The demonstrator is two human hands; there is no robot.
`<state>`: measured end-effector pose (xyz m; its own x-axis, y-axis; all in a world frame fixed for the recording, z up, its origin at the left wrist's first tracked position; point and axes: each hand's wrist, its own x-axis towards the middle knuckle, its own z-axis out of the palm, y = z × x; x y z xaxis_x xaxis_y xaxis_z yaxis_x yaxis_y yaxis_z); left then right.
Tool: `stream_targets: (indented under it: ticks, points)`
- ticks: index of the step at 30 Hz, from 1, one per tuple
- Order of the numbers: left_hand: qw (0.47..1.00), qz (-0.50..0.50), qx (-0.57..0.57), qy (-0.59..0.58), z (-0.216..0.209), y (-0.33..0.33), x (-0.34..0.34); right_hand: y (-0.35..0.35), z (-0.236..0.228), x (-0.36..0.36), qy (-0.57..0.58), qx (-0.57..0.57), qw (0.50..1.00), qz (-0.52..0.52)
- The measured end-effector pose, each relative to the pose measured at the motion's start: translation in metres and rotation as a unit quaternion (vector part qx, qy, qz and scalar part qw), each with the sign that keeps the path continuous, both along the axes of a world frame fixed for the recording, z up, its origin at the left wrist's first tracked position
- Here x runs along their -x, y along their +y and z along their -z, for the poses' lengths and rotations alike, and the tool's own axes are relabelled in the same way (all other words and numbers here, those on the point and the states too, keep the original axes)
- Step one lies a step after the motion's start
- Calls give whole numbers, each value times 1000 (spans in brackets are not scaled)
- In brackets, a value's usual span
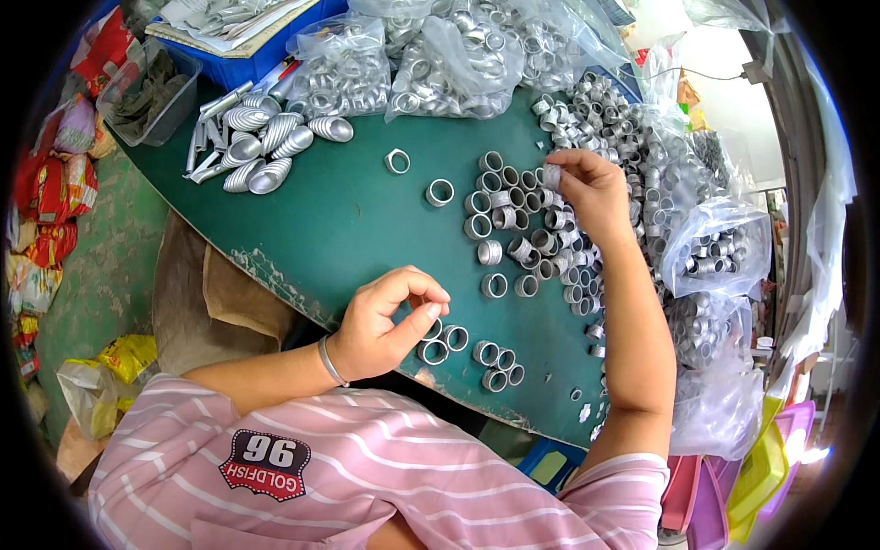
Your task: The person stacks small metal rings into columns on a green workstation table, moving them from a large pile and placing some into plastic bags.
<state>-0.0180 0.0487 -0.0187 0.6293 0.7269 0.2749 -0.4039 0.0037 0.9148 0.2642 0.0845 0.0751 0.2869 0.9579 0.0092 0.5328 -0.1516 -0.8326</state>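
Note:
My right hand (594, 191) pinches a grey metal ring (551, 176) between thumb and fingertips, above the left edge of a large pile of similar threaded metal rings (550, 243). Near the table's front edge, my left hand (390, 321) is curled, thumb close to the index finger; whatever it may hold is hidden. Just beside it stand a few rings (433, 352), one partly covered by the hand. Another small cluster of rings (495, 379) sits to their right. Farther off lie a single ring (440, 192) and a hexagonal nut-like ring (397, 161).
Clear plastic bags of metal rings (454, 69) line the back of the green table (302, 211), with more bags (715, 243) at the right. Ribbed metal pieces (266, 137) lie at the far left, near a plastic tub (151, 101) and a blue bin (238, 64).

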Motion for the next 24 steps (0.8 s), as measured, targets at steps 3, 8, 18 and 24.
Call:
stream_targets:
  ticks: [3, 8, 18, 24]
  points:
    - [1000, 0, -6, -1, 2, 0, -1, -12, 0, -21, -104, 33, 994, 7]
    - [1000, 0, -10, 5, 0, 0, -1, -29, 9, -16, -226, 56, 969, -82]
    - [1000, -3, -2, 7, 1, 0, -1, -39, 22, 13, -282, 46, 948, -143]
    - [1000, -8, -11, 16, 1, 0, 0, -40, 32, 9, -371, -42, 919, -128]
